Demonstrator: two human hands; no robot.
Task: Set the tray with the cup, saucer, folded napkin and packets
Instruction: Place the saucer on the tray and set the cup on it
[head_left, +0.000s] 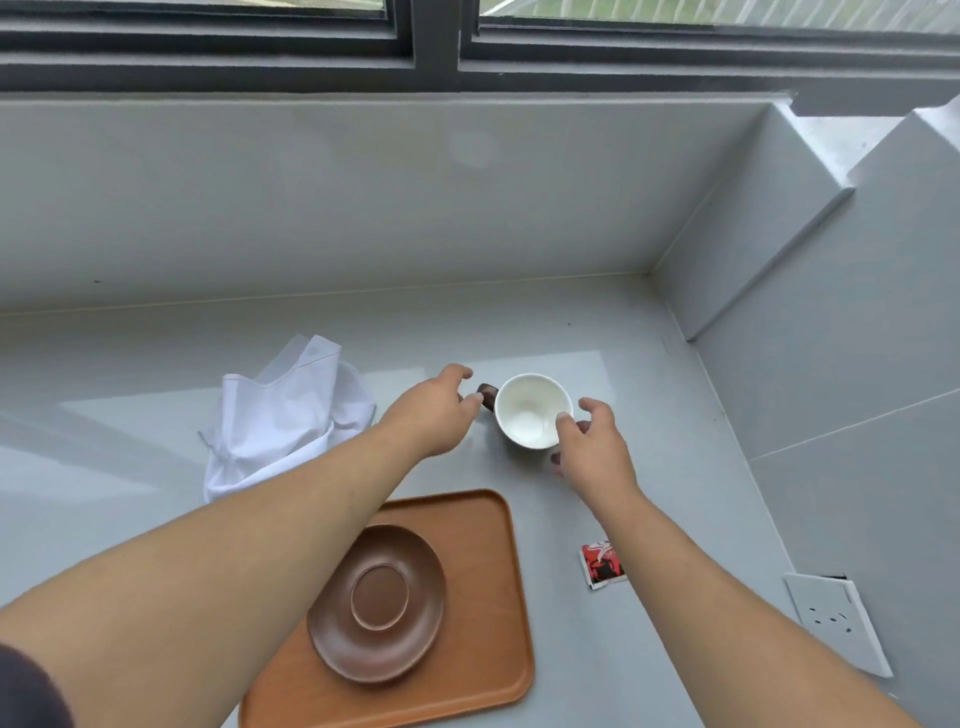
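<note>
A white cup (530, 408) with a dark brown handle stands on the grey counter beyond the tray. My left hand (434, 410) is at the handle, its fingertips touching it. On the cup's right side, my right hand (592, 447) has its thumb on the rim and fingers around the wall. A brown saucer (379, 603) lies on the orange-brown wooden tray (483, 545) near me. A crumpled white napkin (285, 415) lies to the left on the counter. A red and black packet (602, 564) lies right of the tray, partly under my right forearm.
The grey counter (649, 364) ends at a grey wall with a window behind and a stepped grey wall on the right. A white socket plate (831, 618) sits on the right wall near the counter.
</note>
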